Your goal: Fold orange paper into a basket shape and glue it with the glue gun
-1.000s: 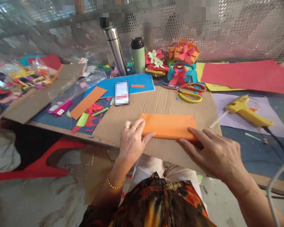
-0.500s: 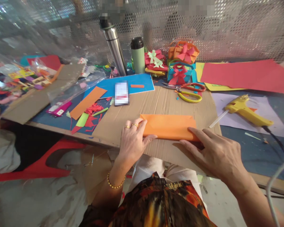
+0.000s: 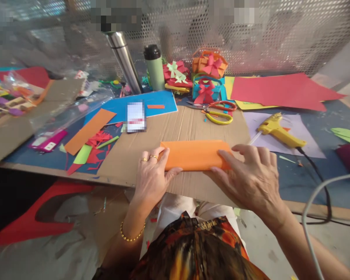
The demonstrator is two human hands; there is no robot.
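Note:
A folded piece of orange paper [image 3: 194,155] lies on a brown cardboard sheet [image 3: 175,126] in front of me. At its left end my left hand [image 3: 153,171] grips it, the thumb along the near edge and the fingers on top. My right hand [image 3: 249,171] holds the right end, thumb at the near edge and index finger pressing on the upper face. That hand's other fingers are curled and partly cover the paper's right corner.
Beyond the paper lie orange-handled scissors [image 3: 221,105] and yellow-handled scissors [image 3: 218,118]. A yellow glue gun [image 3: 280,130] rests on lilac paper at right. Paper baskets [image 3: 208,91], a green bottle [image 3: 155,70] and a steel flask [image 3: 124,62] stand behind. Paper scraps [image 3: 96,144] lie at left.
My right hand has slid inward along the orange paper, its index finger now on the upper face. My left hand keeps its hold. The whole view has shifted to the right.

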